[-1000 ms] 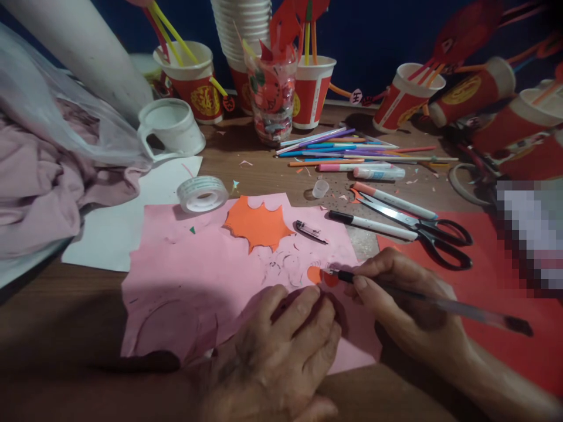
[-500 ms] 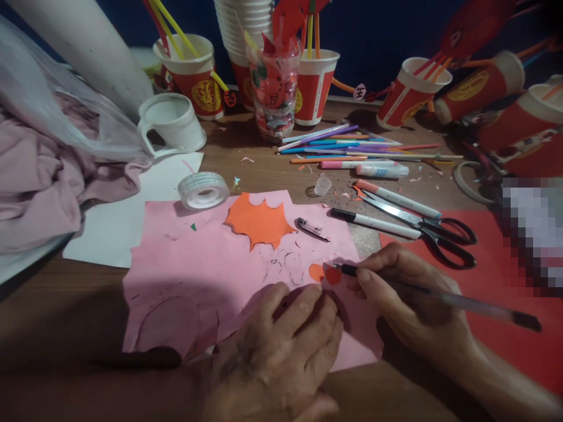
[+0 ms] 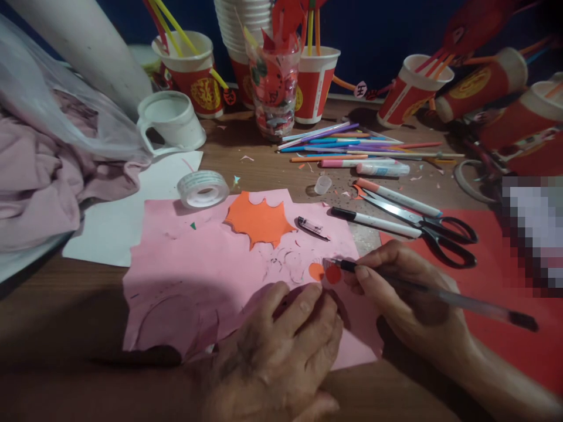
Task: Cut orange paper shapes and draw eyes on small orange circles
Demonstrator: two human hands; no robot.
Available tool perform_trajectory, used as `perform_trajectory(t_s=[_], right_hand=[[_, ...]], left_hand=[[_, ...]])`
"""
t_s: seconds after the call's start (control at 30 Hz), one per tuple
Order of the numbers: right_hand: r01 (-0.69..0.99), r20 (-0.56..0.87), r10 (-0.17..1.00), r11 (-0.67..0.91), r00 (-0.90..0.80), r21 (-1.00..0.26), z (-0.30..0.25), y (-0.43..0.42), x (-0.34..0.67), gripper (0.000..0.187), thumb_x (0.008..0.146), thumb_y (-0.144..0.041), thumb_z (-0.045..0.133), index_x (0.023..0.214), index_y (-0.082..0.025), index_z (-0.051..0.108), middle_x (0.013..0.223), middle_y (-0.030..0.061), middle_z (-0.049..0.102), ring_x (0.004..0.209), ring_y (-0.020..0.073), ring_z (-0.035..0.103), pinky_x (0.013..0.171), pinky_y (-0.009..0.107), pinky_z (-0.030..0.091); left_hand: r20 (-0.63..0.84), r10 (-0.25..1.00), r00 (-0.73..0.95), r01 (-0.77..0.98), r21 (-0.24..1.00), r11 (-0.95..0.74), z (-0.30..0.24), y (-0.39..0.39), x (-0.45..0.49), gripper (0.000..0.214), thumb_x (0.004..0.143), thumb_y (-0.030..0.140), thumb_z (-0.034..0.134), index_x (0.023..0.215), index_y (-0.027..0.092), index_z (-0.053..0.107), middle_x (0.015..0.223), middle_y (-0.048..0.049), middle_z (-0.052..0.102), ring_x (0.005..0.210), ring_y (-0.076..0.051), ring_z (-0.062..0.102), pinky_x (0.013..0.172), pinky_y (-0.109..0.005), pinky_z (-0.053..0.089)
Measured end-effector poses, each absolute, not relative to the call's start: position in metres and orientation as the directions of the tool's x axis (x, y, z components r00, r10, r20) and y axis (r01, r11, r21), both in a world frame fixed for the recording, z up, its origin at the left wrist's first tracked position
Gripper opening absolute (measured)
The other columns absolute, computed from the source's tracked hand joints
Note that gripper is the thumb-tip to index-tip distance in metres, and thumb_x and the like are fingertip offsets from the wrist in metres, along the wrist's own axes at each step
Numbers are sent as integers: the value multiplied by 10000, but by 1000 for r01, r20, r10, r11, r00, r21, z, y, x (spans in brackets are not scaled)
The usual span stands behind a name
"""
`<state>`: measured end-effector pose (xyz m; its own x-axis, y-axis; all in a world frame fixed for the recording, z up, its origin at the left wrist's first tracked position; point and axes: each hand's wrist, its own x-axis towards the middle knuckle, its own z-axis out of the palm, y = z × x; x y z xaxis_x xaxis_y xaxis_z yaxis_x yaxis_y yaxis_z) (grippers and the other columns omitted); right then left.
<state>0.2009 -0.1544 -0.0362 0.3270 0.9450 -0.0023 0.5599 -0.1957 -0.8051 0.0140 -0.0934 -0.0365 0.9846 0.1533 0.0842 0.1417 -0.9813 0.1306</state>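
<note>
My right hand (image 3: 409, 287) grips a slim pen (image 3: 466, 302), its tip close to the pink paper (image 3: 185, 246) just above two small discs. One disc (image 3: 316, 271) is orange; the red disc (image 3: 333, 274) beside it sits partly in shadow. Resting on the paper's lower edge, my left hand (image 3: 285, 346) holds nothing, with its fingers stretched out just below the discs. Pen scribbles and curved lines mark the paper near the pen tip. Farther up lie a spiky orange cutout (image 3: 259, 220) and a pen cap (image 3: 312, 227).
A tape roll (image 3: 203, 189) touches the paper's top edge. Scissors (image 3: 422, 223), a black-capped marker (image 3: 373, 223) and red paper (image 3: 505, 328) lie to the right. Behind are coloured sticks (image 3: 343, 140), a white mug (image 3: 173, 120) and several red-and-white paper cups (image 3: 319, 85).
The pen tip has shifted slightly up and left, away from the red disc. My left hand stays in place on the paper.
</note>
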Motion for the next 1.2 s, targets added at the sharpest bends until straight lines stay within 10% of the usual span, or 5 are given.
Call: perform_trajectory(t_s=[1.2], right_hand=[[339, 302, 838, 151, 454, -929, -39, -147, 213, 173, 908, -283, 460, 1056, -249, 542, 706, -22, 659, 567, 105, 605, 526, 230, 506]], left_hand=[[214, 119, 970, 101, 94, -990, -50, -97, 8, 681, 847, 573, 363, 1256, 32, 427, 1336, -186, 435, 1172, -316, 400, 902, -444, 301]])
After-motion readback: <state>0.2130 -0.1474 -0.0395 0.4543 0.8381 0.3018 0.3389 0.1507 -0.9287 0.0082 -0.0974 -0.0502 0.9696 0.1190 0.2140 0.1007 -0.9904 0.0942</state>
